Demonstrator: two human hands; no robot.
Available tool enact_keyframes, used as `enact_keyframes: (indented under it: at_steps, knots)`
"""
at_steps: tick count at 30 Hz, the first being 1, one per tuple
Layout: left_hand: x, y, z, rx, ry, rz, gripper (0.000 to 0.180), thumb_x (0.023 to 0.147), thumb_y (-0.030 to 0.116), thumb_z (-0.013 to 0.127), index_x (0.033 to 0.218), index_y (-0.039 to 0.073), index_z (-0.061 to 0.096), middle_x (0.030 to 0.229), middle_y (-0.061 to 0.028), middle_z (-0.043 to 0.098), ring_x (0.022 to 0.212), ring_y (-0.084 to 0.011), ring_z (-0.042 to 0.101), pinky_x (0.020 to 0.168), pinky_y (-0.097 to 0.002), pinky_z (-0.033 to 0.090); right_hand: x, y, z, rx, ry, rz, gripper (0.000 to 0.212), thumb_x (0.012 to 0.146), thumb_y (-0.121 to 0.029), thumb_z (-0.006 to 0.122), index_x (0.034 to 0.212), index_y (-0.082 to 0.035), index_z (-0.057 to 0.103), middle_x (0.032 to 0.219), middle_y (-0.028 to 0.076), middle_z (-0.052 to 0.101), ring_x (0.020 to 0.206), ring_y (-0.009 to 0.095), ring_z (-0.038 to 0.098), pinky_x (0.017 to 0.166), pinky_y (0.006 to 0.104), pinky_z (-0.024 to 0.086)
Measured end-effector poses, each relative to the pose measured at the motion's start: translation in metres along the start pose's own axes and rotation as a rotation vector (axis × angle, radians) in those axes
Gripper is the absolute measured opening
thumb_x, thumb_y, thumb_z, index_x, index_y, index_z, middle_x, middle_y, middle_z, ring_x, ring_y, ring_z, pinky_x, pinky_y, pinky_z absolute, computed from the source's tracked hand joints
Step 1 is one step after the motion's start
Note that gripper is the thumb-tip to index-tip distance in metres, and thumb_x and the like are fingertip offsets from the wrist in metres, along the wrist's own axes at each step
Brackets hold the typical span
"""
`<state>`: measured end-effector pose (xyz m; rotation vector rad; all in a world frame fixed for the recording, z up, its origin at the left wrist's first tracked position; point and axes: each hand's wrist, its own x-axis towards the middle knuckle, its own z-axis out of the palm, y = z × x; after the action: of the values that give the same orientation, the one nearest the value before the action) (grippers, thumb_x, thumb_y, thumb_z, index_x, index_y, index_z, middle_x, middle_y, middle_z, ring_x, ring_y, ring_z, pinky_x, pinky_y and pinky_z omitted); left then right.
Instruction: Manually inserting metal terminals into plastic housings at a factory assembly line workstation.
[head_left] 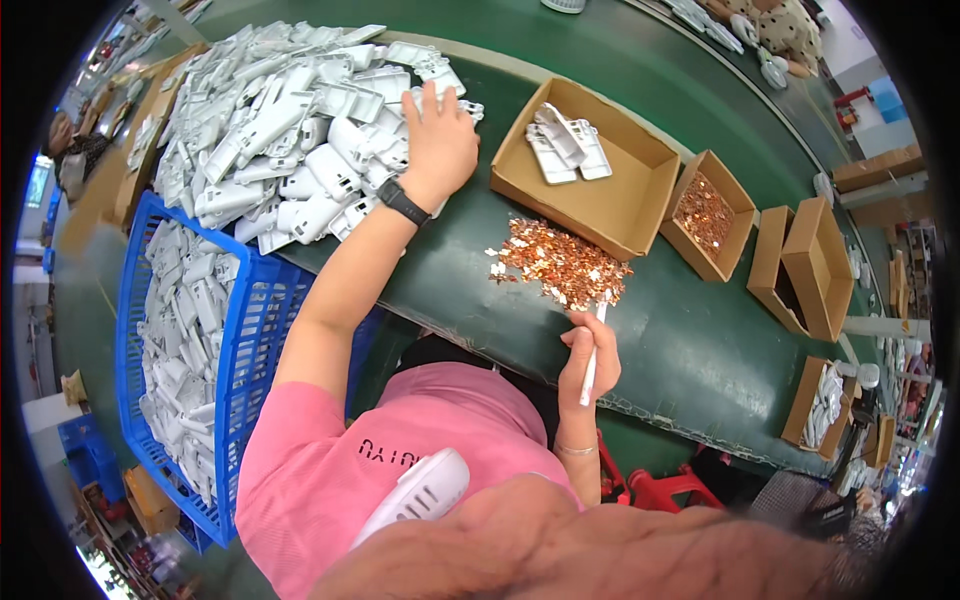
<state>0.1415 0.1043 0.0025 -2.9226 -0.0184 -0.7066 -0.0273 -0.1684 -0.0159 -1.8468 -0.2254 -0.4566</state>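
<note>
White-grey hollow plastic casings (270, 120) lie in a great mound on the left of my long dark-green work table (450, 290), piled loosely at many angles. Just below that mound stands a blue slatted plastic crate (260, 335), tilted in my view and filled with more pale plastic pieces (185, 350). Near the middle of the table, to the right of the mound, sits an open brown cardboard box (630, 185) with a few of the casings grouped at its left end. Beside it is a smaller brown cardboard box (688, 246) holding copper-coloured bits (705, 215).

Below the bigger box I have a loose patch of shiny copper-coloured small pieces (560, 265). My left hand (440, 140) is spread over the mound's right side, fingers apart; I cannot tell whether it grips a casing. My right hand (590, 355) pinches a slim white stick-like tool (588, 382), its far end at the copper patch's lower right edge. Smallest are the whitish flecks (498, 268) scattered among the copper.
</note>
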Motion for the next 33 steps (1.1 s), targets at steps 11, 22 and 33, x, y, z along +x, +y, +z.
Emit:
enact_keyframes:
  at_steps: [11, 22, 33]
  knots:
    - [-0.019, 0.019, -0.005, -0.153, 0.12, 0.2, 0.011, 0.069, 0.013, 0.06, 0.067, 0.002, 0.064, 0.073, -0.0163, 0.057, 0.08, -0.0325, 0.054, 0.075, -0.0464, 0.039, 0.006, 0.014, 0.008, -0.023, -0.071, 0.015, 0.01, 0.093, -0.005, 0.06, 0.099, 0.001, 0.066, 0.08, 0.01, 0.065, 0.061, 0.015, 0.061, 0.055, 0.0278, 0.049]
    - [-0.064, -0.001, -0.063, -1.057, 0.089, -0.196, 0.007, 0.081, -0.005, 0.056, 0.086, -0.002, 0.052, 0.121, -0.0255, 0.055, 0.107, -0.0354, 0.059, 0.076, -0.0369, 0.05, 0.036, 0.005, 0.026, -0.495, -0.042, -0.194, 0.034, 0.076, -0.004, 0.077, 0.106, -0.005, 0.06, 0.089, 0.015, 0.057, 0.074, 0.034, 0.059, 0.063, 0.0397, 0.05]
    - [-0.143, 0.049, -0.039, -1.631, -0.202, -0.625, 0.062, 0.078, -0.002, 0.068, 0.134, -0.004, 0.041, 0.112, -0.0132, 0.057, 0.098, -0.0182, 0.061, 0.086, -0.03, 0.051, 0.034, 0.004, 0.033, -0.598, -0.272, -0.244, 0.027, 0.077, -0.006, 0.07, 0.103, -0.009, 0.063, 0.087, 0.012, 0.054, 0.081, 0.033, 0.058, 0.064, 0.0417, 0.051]
